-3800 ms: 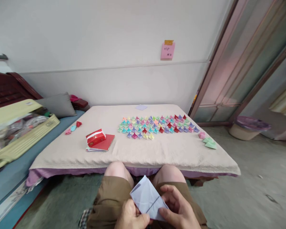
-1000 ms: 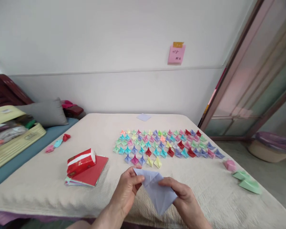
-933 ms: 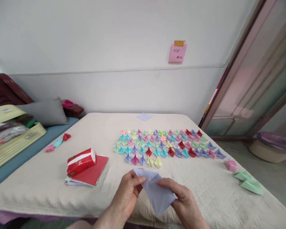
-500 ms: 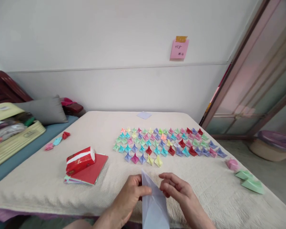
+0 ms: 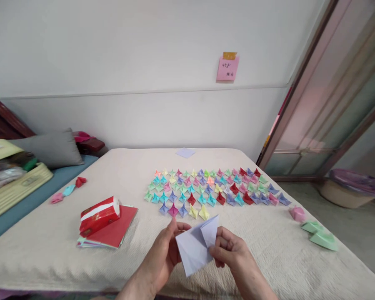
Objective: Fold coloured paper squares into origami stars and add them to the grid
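Note:
A pale lavender sheet of folded paper (image 5: 193,248) is in front of me, tilted, with a narrow flap standing along its right side. My right hand (image 5: 233,252) pinches that right side between thumb and fingers. At the opposite edge is my left hand (image 5: 161,252), its thumb raised off the paper and its fingers apart, partly hidden behind the sheet. Just beyond the hands, several rows of small folded paper pieces in many colours (image 5: 201,198) lie on the cream cover (image 5: 118,171), the nearest being yellow, purple and magenta.
Left of my hands, a red-and-white packet (image 5: 100,215) rests on a stack of coloured paper (image 5: 114,233). Green folded papers (image 5: 323,240) and a pink one (image 5: 297,213) lie near the right edge. A lavender sheet (image 5: 185,153) is at the back, below a pink note (image 5: 228,68).
The paper has been raised and turned from a long upright shape to a wider, tilted one. My left thumb has come off it, while my right hand has closed on its right side.

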`<state>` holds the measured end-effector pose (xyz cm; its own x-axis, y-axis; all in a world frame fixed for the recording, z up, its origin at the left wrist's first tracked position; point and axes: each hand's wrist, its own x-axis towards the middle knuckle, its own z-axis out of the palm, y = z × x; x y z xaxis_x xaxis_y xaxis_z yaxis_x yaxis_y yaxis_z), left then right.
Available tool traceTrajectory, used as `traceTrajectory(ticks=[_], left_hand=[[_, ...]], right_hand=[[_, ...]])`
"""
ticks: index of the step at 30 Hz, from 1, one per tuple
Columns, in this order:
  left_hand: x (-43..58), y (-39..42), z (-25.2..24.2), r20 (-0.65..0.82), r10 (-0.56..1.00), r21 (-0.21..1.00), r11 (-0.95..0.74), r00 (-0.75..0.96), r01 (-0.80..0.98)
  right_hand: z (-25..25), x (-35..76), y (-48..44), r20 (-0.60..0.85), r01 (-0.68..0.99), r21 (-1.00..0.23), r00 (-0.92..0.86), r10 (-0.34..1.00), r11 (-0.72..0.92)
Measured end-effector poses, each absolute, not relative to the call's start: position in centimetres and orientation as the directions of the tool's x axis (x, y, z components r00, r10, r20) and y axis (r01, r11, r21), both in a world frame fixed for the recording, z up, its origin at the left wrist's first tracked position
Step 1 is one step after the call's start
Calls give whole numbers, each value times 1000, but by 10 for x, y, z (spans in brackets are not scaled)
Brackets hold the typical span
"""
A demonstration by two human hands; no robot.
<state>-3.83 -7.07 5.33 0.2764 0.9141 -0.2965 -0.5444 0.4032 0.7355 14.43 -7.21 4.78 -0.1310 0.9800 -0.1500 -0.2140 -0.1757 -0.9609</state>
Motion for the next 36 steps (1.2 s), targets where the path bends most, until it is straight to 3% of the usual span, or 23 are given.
traceTrajectory(ticks=[4, 11, 15, 19, 22, 26, 28, 30, 33, 35, 36], left_hand=[[-38, -72, 54, -243, 902, 750, 407, 356, -521], [-35, -74, 49, -265, 903, 825, 395, 339, -405], [-32, -75, 52, -148, 963, 940, 208, 225, -272], [-31, -77, 55, 75, 989, 997, -76, 131, 6], [-32, -79, 50, 293, 946, 914, -320, 139, 251], [-33, -80, 37, 532, 829, 698, -546, 175, 464], [-32, -80, 30, 653, 741, 563, -613, 156, 554], [-30, -79, 26, 696, 712, 528, -592, 89, 608], [-25, -76, 24, 492, 859, 794, -375, -142, 479], [-22, -73, 24, 163, 971, 969, -125, -172, 213], [-21, -73, 26, -8, 994, 997, 16, -110, 77]], right_hand=[[46, 144, -71, -163, -290, -941, -72, 984, -177], [44, 144, -71, -287, -417, -853, -125, 950, -313], [43, 141, -73, -290, -443, -838, -132, 948, -318], [45, 136, -76, -226, -415, -883, -35, 974, -220], [46, 135, -78, -214, -402, -890, -43, 976, -213], [39, 135, -77, -273, -415, -853, -163, 948, -317], [33, 134, -76, -304, -418, -832, -209, 930, -366], [29, 133, -75, -315, -424, -822, -218, 924, -381], [26, 131, -75, -276, -403, -859, -157, 948, -316], [27, 131, -76, -220, -346, -907, -95, 971, -239], [28, 131, -76, -193, -312, -928, -68, 979, -204]])
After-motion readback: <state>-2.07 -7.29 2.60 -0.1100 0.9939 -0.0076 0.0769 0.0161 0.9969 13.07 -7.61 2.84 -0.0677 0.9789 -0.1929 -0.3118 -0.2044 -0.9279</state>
